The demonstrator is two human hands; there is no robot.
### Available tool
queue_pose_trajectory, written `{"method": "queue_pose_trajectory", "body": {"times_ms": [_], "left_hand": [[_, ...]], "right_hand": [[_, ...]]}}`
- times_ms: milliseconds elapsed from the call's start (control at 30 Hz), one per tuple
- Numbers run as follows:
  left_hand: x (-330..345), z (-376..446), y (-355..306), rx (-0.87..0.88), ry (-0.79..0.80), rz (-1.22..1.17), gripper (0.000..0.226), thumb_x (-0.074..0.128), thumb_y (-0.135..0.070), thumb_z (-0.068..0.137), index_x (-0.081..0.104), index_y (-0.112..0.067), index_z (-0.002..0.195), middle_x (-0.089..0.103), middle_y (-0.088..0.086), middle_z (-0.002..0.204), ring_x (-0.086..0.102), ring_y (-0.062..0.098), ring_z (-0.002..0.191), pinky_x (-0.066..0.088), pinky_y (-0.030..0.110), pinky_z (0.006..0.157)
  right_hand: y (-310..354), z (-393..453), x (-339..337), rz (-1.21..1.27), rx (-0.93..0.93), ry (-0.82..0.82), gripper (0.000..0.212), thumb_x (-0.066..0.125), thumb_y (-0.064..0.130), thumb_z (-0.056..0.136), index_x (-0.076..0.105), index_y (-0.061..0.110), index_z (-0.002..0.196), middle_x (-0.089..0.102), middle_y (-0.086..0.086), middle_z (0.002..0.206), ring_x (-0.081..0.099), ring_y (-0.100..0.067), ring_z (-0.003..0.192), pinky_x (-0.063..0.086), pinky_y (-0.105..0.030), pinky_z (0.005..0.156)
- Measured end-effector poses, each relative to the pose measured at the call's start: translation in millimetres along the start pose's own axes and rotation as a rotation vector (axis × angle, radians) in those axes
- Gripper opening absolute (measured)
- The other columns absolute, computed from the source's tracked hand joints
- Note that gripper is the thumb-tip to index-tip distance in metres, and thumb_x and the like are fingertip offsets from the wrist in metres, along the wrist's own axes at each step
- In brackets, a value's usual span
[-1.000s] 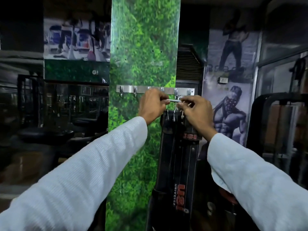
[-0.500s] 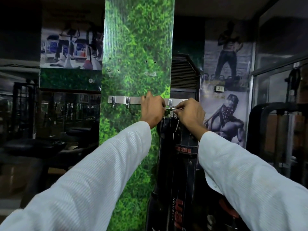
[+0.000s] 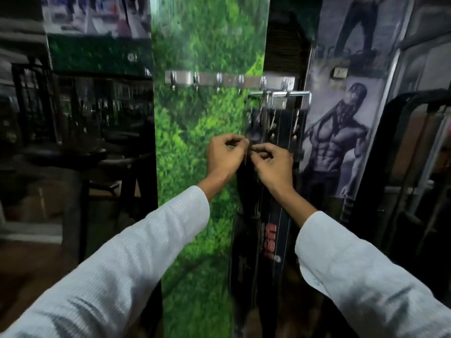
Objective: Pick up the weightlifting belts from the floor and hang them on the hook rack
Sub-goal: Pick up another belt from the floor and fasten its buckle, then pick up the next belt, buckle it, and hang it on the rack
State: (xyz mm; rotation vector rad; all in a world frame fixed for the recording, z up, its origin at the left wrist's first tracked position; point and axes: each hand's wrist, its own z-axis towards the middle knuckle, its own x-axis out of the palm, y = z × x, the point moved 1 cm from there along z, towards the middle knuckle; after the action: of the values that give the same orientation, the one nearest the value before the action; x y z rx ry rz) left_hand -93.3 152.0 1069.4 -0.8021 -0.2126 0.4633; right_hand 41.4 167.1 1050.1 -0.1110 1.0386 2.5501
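belts (image 3: 271, 215) on right hooks (image 3: 263, 84) | stiff, heavy (grab buckle) | left hand (image 3: 225, 157), right hand (image 3: 273, 164) curled, grip unclear

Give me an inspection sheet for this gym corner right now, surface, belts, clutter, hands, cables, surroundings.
Surface: green leaf-print pillar carrying a metal hook rack; four left hooks bare.
Job's things: black weightlifting belts hang by their metal buckles from the two rightmost hooks, reaching down out of view.
Clutter: nothing seen.
Hands: left hand and right hand are curled, fingertips together at the belts' left edge below the buckles; blur hides whether they pinch anything.
Cables: nothing seen.
Surroundings: bodybuilder poster to the right, dark gym machines to the left, dim light.
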Motion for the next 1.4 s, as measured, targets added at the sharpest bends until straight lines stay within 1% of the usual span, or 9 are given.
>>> {"method": "queue_pose_trajectory", "body": {"times_ms": [100, 267, 533, 700, 800, 900, 1033, 1267, 1400], "left_hand": [[-24, -59, 64, -0.166, -0.020, -0.029, 0.012, 0.075, -0.017, 0.081, 0.077, -0.025, 0.072, 0.071, -0.011, 0.066, 0.062, 0.001, 0.059, 0.054, 0.028, 0.064], [-59, -205, 188, -0.489, 0.064, 0.154, 0.011, 0.070, -0.023, 0.076, 0.077, -0.029, 0.070, 0.076, -0.008, 0.072, 0.068, 0.008, 0.066, 0.056, 0.030, 0.068], [-108, -453, 316, -0.923, 0.154, 0.316, 0.028, 0.068, -0.035, 0.074, 0.080, -0.014, 0.089, 0.079, 0.003, 0.090, 0.073, 0.017, 0.077, 0.057, 0.031, 0.077], [-141, -568, 354, -1.105, 0.168, 0.406, 0.022, 0.071, -0.027, 0.078, 0.074, -0.008, 0.089, 0.074, 0.017, 0.086, 0.065, 0.020, 0.072, 0.055, 0.020, 0.067], [-155, -657, 389, -1.209, 0.211, 0.483, 0.039, 0.066, -0.047, 0.068, 0.076, -0.015, 0.088, 0.080, 0.007, 0.088, 0.074, 0.022, 0.081, 0.059, 0.034, 0.075], [-160, -731, 413, -1.366, 0.197, 0.462, 0.035, 0.070, -0.043, 0.067, 0.075, -0.020, 0.092, 0.079, 0.004, 0.081, 0.069, 0.017, 0.065, 0.055, 0.033, 0.068], [-151, -807, 456, -1.475, 0.237, 0.446, 0.036, 0.067, -0.049, 0.065, 0.074, -0.024, 0.091, 0.078, 0.005, 0.079, 0.071, 0.027, 0.067, 0.058, 0.040, 0.068], [-92, -879, 563, -1.375, 0.417, 0.488, 0.024, 0.071, -0.034, 0.079, 0.075, -0.017, 0.096, 0.077, 0.003, 0.087, 0.073, 0.017, 0.077, 0.061, 0.042, 0.075], [-25, -927, 642, -1.293, 0.484, 0.452, 0.014, 0.076, -0.017, 0.086, 0.076, -0.013, 0.099, 0.076, 0.001, 0.085, 0.073, 0.020, 0.078, 0.061, 0.040, 0.078]], "right_hand": [[-53, -71, 19, -0.014, 0.172, 0.088, 0.012, 0.073, 0.038, 0.078, 0.076, 0.034, 0.089, 0.072, 0.009, 0.066, 0.073, -0.015, 0.064, 0.063, -0.039, 0.070], [-137, -213, 50, 0.008, 0.501, 0.308, 0.012, 0.072, 0.010, 0.089, 0.076, 0.019, 0.095, 0.065, 0.008, 0.060, 0.066, -0.019, 0.052, 0.047, -0.025, 0.049], [-253, -466, 86, 0.005, 0.925, 0.521, 0.018, 0.063, -0.007, 0.093, 0.075, -0.001, 0.106, 0.067, -0.003, 0.077, 0.058, 0.006, 0.042, 0.043, -0.011, 0.043], [-312, -607, 82, -0.174, 1.101, 0.744, 0.016, 0.065, 0.023, 0.088, 0.076, 0.015, 0.080, 0.074, -0.012, 0.072, 0.072, -0.029, 0.064, 0.058, -0.043, 0.060], [-326, -678, 81, -0.088, 1.277, 0.796, 0.013, 0.065, 0.014, 0.086, 0.072, 0.024, 0.082, 0.071, -0.005, 0.069, 0.065, -0.021, 0.054, 0.048, -0.029, 0.049], [-355, -736, 80, -0.088, 1.329, 0.850, 0.016, 0.065, 0.012, 0.090, 0.075, 0.019, 0.100, 0.074, -0.002, 0.075, 0.065, -0.016, 0.054, 0.045, -0.023, 0.046], [-403, -803, 83, -0.161, 1.382, 0.863, 0.013, 0.066, 0.024, 0.085, 0.076, 0.028, 0.093, 0.077, -0.004, 0.080, 0.069, -0.016, 0.056, 0.048, -0.026, 0.055], [-532, -883, 78, -0.303, 1.407, 0.661, 0.025, 0.063, 0.039, 0.081, 0.077, 0.027, 0.099, 0.078, 0.000, 0.090, 0.076, -0.026, 0.082, 0.062, -0.044, 0.073], [-634, -915, 56, -0.567, 1.159, 0.700, 0.020, 0.067, 0.028, 0.093, 0.075, 0.023, 0.111, 0.079, 0.001, 0.101, 0.075, -0.021, 0.089, 0.059, -0.032, 0.081]]}}
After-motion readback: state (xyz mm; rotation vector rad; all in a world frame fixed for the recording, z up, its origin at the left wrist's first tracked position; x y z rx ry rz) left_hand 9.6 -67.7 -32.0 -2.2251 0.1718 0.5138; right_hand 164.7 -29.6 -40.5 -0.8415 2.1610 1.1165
